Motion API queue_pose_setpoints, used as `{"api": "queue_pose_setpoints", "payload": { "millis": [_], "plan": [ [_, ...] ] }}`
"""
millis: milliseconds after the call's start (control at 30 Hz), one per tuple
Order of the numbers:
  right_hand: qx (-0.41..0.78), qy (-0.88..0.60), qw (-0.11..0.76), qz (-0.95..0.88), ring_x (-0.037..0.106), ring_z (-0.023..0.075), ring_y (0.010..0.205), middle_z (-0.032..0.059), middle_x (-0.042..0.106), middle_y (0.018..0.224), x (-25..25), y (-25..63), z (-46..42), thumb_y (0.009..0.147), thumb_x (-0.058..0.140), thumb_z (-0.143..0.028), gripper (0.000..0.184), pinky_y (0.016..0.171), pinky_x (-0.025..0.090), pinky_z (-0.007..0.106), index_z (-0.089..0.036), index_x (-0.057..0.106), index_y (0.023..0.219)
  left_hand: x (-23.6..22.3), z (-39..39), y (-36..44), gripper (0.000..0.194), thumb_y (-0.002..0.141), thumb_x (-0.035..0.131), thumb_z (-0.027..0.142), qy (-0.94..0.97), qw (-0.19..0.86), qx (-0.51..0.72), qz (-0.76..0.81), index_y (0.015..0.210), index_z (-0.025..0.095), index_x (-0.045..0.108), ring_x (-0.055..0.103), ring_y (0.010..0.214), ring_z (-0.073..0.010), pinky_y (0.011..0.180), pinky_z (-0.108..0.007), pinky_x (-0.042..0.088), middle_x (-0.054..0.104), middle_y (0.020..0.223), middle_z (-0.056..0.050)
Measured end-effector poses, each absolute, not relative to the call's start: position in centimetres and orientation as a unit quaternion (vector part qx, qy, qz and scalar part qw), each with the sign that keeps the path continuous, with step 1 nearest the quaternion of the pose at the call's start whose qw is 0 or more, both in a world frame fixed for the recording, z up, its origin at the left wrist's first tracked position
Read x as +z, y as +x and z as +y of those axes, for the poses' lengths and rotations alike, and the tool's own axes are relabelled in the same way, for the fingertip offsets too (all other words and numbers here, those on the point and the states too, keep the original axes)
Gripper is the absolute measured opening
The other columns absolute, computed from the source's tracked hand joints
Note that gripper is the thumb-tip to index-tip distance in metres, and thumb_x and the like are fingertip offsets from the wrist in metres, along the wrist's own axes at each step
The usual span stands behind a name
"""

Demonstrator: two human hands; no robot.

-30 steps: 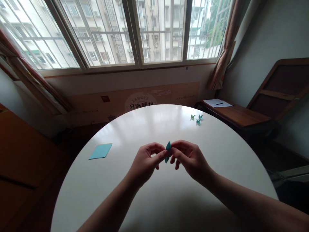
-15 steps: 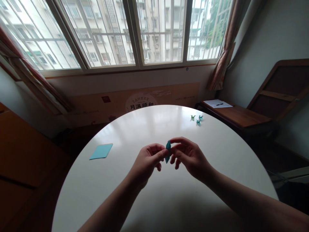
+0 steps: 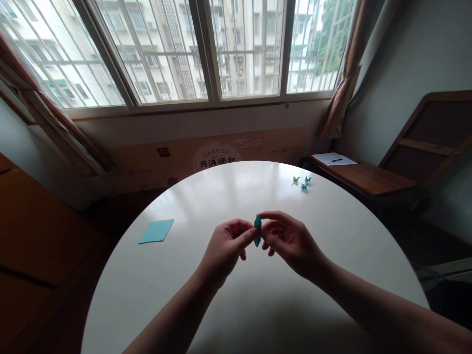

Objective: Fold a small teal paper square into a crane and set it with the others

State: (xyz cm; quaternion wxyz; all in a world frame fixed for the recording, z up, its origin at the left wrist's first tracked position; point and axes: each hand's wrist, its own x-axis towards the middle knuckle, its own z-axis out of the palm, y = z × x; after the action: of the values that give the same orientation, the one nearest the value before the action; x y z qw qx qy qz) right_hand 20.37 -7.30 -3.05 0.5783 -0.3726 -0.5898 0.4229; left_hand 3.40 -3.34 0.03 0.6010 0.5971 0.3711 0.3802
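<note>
Above the middle of a round white table [image 3: 258, 305], both hands pinch a small folded teal paper piece [image 3: 257, 231], held upright. My left hand [image 3: 224, 248] grips it from the left with thumb and forefinger. From the right, my right hand [image 3: 291, 241] has its fingertips closed on the same piece. Three small finished teal paper cranes [image 3: 302, 183] stand at the table's far right. A flat light-blue paper sheet [image 3: 156, 231] lies on the left part of the table.
A wide barred window [image 3: 206, 49] fills the back wall, with curtains [image 3: 342, 73] at both sides. A wooden side table [image 3: 365, 177] at the right carries a white paper with a pen [image 3: 336, 159]. A cardboard panel [image 3: 214, 155] leans under the window.
The folded piece looks a little shorter and more compact than a second ago. Both hands stay in nearly the same place; my right fingers shifted slightly on the paper.
</note>
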Motion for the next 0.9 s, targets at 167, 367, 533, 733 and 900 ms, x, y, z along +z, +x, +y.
{"api": "queue_pose_setpoints", "payload": {
  "millis": [167, 367, 533, 733, 900],
  "plan": [
    [0.404, -0.384, 0.579, -0.596, 0.067, 0.0157, 0.067, 0.0042, 0.071, 0.083, -2.97, 20.32, -7.30, 0.088, 0.069, -0.029, 0.030, 0.053, 0.055, 0.025, -0.021, 0.065, 0.117, 0.05, -3.49, 3.21, 0.030, 0.078, 0.077, 0.042, 0.647, 0.540, 0.382, 0.380, 0.084, 0.012, 0.071, 0.049, 0.052, -0.0103, 0.042, -0.020, 0.041, 0.064, 0.067, -0.002],
    [0.443, -0.374, 0.587, -0.565, 0.066, 0.0151, 0.065, 0.0048, 0.069, 0.079, -2.79, 20.40, -7.12, 0.091, 0.067, -0.039, 0.025, 0.048, 0.053, 0.023, -0.017, 0.070, 0.101, -0.17, -3.46, 3.12, 0.028, 0.077, 0.078, 0.039, 0.655, 0.549, 0.376, 0.358, 0.083, 0.012, 0.070, 0.050, 0.054, -0.0106, 0.042, -0.019, 0.042, 0.063, 0.068, -0.002],
    [0.465, -0.382, 0.578, -0.551, 0.065, 0.0148, 0.064, 0.0048, 0.069, 0.076, -2.41, 20.50, -7.05, 0.089, 0.069, -0.041, 0.026, 0.047, 0.052, 0.021, -0.015, 0.072, 0.093, -0.29, -3.34, 3.08, 0.026, 0.077, 0.079, 0.036, 0.652, 0.566, 0.366, 0.347, 0.083, 0.012, 0.070, 0.050, 0.055, -0.0103, 0.042, -0.018, 0.042, 0.063, 0.070, -0.002],
    [0.502, -0.371, 0.574, -0.529, 0.066, 0.0154, 0.064, 0.0042, 0.068, 0.073, -2.53, 20.73, -6.93, 0.088, 0.070, -0.041, 0.027, 0.047, 0.053, 0.021, -0.014, 0.072, 0.091, -0.29, -3.36, 3.06, 0.025, 0.077, 0.079, 0.035, 0.664, 0.555, 0.360, 0.347, 0.083, 0.012, 0.070, 0.051, 0.056, -0.0108, 0.042, -0.019, 0.042, 0.063, 0.070, -0.002],
    [0.506, -0.369, 0.574, -0.528, 0.067, 0.0158, 0.064, 0.0036, 0.070, 0.078, -3.04, 20.96, -6.71, 0.087, 0.072, -0.039, 0.029, 0.048, 0.055, 0.023, -0.017, 0.069, 0.105, -0.41, -3.22, 3.02, 0.024, 0.078, 0.079, 0.034, 0.661, 0.567, 0.361, 0.336, 0.084, 0.013, 0.071, 0.052, 0.055, -0.0105, 0.043, -0.019, 0.043, 0.065, 0.070, -0.002]
  ]
}}
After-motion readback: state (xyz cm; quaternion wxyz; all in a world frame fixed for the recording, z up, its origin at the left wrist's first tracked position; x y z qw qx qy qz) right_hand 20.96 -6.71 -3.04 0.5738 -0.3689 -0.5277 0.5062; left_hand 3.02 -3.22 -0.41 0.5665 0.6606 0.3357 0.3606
